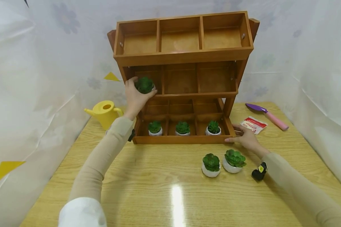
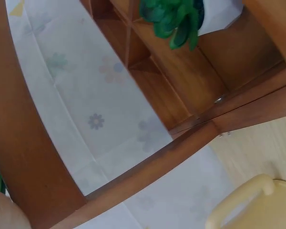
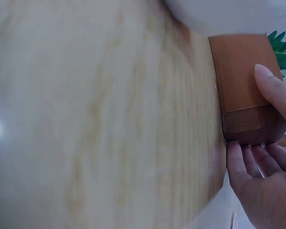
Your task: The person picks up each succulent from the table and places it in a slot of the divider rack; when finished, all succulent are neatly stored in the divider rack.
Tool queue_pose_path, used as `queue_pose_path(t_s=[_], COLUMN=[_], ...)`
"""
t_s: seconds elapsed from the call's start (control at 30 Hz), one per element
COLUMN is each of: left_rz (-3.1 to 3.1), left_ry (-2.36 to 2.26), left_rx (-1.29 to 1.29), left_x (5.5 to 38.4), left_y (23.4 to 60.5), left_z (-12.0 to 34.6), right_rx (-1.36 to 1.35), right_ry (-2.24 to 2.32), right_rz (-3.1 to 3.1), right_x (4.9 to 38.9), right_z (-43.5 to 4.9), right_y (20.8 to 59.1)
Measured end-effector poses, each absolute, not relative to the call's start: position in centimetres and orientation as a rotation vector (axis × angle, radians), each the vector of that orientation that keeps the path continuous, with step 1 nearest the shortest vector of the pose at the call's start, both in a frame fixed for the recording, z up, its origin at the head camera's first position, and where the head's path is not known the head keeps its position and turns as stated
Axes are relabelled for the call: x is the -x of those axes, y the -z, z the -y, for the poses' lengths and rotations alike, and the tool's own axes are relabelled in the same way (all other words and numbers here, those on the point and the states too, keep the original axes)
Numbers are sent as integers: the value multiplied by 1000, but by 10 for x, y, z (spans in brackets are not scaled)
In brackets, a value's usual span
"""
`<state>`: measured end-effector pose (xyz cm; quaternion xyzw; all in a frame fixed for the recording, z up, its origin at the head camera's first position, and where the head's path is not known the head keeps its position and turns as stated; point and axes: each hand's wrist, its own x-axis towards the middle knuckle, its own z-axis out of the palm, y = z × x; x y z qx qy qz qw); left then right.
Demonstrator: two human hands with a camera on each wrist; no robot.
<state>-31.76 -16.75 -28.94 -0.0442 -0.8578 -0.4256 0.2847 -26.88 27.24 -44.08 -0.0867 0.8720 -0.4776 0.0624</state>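
Note:
My left hand [image 1: 137,97] grips a potted green succulent [image 1: 145,85] at the left compartment of the middle tier of a wooden plant shelf [image 1: 184,54]. In the left wrist view only part of that hand [image 2: 7,212] shows, with a bit of green beside it at the edge. My right hand [image 1: 246,137] holds the lower right front corner of the shelf; in the right wrist view the thumb [image 3: 271,86] lies on the front board and the fingers bend against the side. Three white-potted succulents [image 1: 183,128] stand in the bottom front compartments, one in each.
Two potted succulents [image 1: 211,165] stand on the table [image 1: 147,186] in front of the shelf's right end. A yellow watering can [image 1: 104,114] is at the left. To the right lie a red-and-white packet [image 1: 254,125] and a trowel [image 1: 268,116] with purple blade and pink handle.

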Motion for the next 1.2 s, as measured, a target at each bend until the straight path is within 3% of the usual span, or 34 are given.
queue_pose_path(t_s=[0.3,0.57,1.2], left_rz=[1890,1776,2254], left_ry=[1006,1157,1362], left_rx=[372,612,986], left_x=[310,284,241], left_y=[310,330,388], left_z=[158,126,80], right_rx=[261,257,248], right_ry=[1442,1445,1447], right_rz=[-2629,-2632,-2616], right_x=[269,267,269], right_z=[-274,-272,-272], right_y=[442,437,438])
